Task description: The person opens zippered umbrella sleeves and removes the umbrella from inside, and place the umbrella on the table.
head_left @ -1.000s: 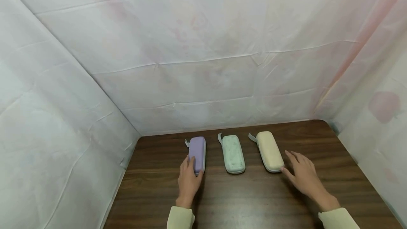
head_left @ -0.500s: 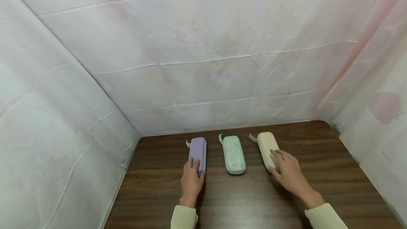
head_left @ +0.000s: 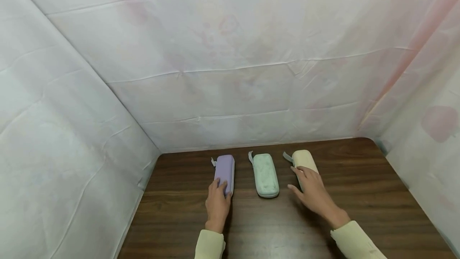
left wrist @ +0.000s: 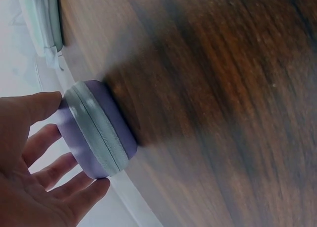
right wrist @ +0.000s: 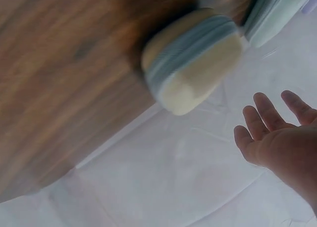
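In the head view, three zippered hard cases lie side by side on the dark wooden table point(head_left: 251, 231). My left hand point(head_left: 217, 206) grips the near end of the purple zippered case point(head_left: 225, 167), leftmost of the three. The left wrist view shows the thumb on one edge of that case point(left wrist: 96, 130) and fingers on its top and far edge. My right hand point(head_left: 312, 193) hovers over the pale yellow case point(head_left: 303, 158) with its fingers spread, hiding its near part. The right wrist view shows a gap between this hand point(right wrist: 287, 138) and the yellow case point(right wrist: 198, 76).
Between the hands lies the mint green case point(head_left: 266, 177), untouched. Each case has a strap at its far left corner. White printed fabric point(head_left: 230, 91) stands along the back and both sides of the table.
My right hand has moved left from beside the yellow case, touching it along the way, and is now above it. The left hand stays at the purple case. The cases keep their places.
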A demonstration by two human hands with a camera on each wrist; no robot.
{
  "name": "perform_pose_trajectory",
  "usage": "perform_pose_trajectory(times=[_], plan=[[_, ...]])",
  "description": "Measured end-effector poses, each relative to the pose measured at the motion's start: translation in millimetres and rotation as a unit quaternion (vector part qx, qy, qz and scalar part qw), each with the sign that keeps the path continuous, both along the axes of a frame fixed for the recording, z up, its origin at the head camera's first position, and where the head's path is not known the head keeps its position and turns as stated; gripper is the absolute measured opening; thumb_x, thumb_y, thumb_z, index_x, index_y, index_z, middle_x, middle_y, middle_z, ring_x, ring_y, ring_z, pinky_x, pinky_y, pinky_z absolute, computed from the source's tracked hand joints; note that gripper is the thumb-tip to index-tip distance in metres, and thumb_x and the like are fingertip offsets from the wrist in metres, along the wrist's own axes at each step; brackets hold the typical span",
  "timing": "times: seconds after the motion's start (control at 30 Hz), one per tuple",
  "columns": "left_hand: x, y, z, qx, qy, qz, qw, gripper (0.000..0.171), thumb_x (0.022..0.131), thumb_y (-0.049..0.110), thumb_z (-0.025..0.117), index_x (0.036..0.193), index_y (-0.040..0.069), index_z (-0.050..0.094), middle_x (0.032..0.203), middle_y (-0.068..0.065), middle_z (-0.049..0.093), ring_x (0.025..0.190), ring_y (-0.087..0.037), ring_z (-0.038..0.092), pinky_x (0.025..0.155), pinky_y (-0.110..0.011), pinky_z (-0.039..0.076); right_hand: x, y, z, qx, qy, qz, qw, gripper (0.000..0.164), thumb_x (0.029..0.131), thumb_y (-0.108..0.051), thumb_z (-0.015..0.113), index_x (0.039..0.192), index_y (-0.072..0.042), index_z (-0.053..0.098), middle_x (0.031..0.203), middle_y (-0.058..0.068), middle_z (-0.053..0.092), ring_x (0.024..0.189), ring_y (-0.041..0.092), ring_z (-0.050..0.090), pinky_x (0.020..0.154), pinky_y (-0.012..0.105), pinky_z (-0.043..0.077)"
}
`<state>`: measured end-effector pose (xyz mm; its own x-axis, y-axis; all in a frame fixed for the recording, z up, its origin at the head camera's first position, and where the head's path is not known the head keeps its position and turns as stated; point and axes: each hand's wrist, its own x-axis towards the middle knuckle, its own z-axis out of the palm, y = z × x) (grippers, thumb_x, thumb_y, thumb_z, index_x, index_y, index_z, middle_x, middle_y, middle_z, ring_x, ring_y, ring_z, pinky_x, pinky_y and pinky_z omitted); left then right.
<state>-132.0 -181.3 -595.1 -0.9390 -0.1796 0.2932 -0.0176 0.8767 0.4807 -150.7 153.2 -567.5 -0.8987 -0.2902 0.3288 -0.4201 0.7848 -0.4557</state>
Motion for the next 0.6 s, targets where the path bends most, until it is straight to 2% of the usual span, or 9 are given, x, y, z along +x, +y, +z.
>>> perform_pose_trajectory(times=[0.23, 0.37, 0.6], plan=[[-1.0, 3, 1.5, -0.002, 0.008, 0.005, 1.0, 0.039, 0.084, 0.005, 0.088, 0.121, 0.002, 0.079, 0.14, -0.02, 0.064, 0.131, -0.039, 0.059, 0.079, -0.063, 0.06, -13.1, -17, 4.4, 0.006, 0.015, 0.034, 0.999, 0.063, 0.095, -0.023, 0.08, 0.146, 0.005, 0.056, 0.143, 0.03, 0.055, 0.133, 0.05, 0.051, 0.109, 0.069, 0.037], [-1.8, 5, -1.8, -0.006, 0.013, 0.006, 0.9999, 0.039, 0.084, 0.006, 0.088, 0.121, 0.002, 0.079, 0.139, -0.02, 0.064, 0.13, -0.04, 0.059, 0.077, -0.064, 0.059, -19.6, -27, 6.3, 0.011, 0.022, 0.046, 0.999, 0.063, 0.093, -0.021, 0.082, 0.145, 0.005, 0.057, 0.14, 0.027, 0.057, 0.132, 0.048, 0.052, 0.109, 0.068, 0.039], [-3.1, 8, -1.8, -0.008, 0.014, 0.01, 0.9998, 0.038, 0.084, 0.006, 0.088, 0.12, 0.003, 0.079, 0.138, -0.02, 0.065, 0.129, -0.04, 0.06, 0.076, -0.064, 0.059, -29.7, -41, 8.0, 0.034, 0.033, 0.066, 0.997, 0.061, 0.094, -0.023, 0.082, 0.143, 0.005, 0.059, 0.136, 0.025, 0.06, 0.128, 0.044, 0.055, 0.107, 0.064, 0.043]])
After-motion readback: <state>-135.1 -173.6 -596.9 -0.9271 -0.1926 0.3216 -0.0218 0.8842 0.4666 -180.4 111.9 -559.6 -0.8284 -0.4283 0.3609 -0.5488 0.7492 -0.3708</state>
